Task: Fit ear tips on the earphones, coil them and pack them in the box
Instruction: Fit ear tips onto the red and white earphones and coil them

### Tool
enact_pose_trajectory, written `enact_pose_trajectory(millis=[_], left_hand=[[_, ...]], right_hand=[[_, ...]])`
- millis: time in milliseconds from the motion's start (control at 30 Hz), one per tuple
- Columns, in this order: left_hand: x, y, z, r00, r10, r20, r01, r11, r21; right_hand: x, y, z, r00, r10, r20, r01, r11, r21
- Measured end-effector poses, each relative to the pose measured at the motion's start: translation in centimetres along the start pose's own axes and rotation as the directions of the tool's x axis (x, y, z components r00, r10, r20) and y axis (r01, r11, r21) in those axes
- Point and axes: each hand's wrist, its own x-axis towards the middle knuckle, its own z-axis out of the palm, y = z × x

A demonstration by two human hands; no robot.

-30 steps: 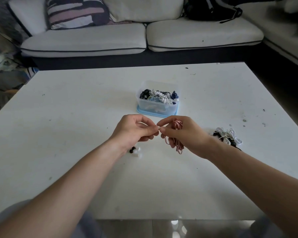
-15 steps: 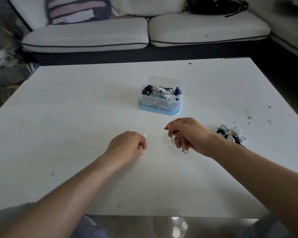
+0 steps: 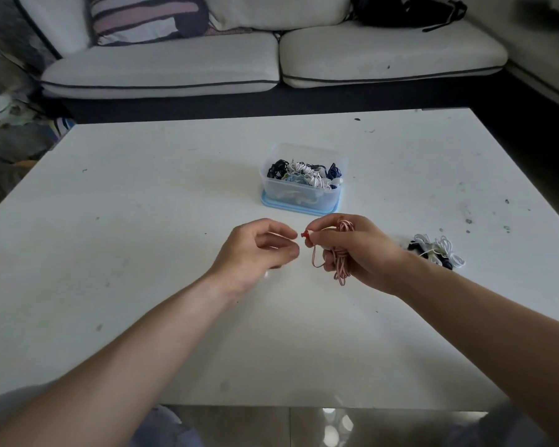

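Observation:
My right hand (image 3: 359,253) is closed around a bundled pink earphone cable (image 3: 342,262). Its red earbud (image 3: 305,234) pokes out left between thumb and forefinger. My left hand (image 3: 255,253) hovers just left of the earbud, fingers curled, thumb and forefinger pinching something small and pale that is blurred, apparently an ear tip. A gap of a finger's width separates the two hands. Behind them stands the clear plastic box (image 3: 299,197) on a blue lid, holding several coiled earphones.
A heap of black and white earphones (image 3: 436,251) lies on the white table (image 3: 142,285) to the right of my right wrist. A pale speck, a loose ear tip (image 3: 266,274), shows under my left hand. A sofa (image 3: 271,59) runs behind the table.
My left hand left the earbud, dropped to the loose ear tips on the table, then rose back beside the earbud. My right hand kept its hold on the pink earphones.

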Motion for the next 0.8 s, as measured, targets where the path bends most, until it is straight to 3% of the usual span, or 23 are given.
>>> enact_pose_trajectory(millis=[133,200,400,800], left_hand=[[0.2,0.5,0.1,0.996,-0.08,0.031,0.086,0.917,-0.389],[0.4,0.8,0.0,0.994,-0.106,0.039,0.112,0.875,-0.472],[0.5,1.3,-0.4,0.99,-0.105,0.092,0.138,0.822,-0.552],[0.4,1.3,-0.2,0.991,-0.076,0.108,0.122,0.837,-0.534]], right_hand=[[-0.3,-0.3,0.2,0.999,-0.052,-0.012,0.052,0.998,0.021],[-0.4,-0.5,0.3,0.997,-0.073,-0.02,0.073,0.997,0.022],[-0.6,-0.6,0.5,0.992,-0.128,-0.024,0.127,0.992,-0.012],[-0.6,-0.4,0.4,0.988,-0.152,-0.021,0.151,0.987,-0.049]])
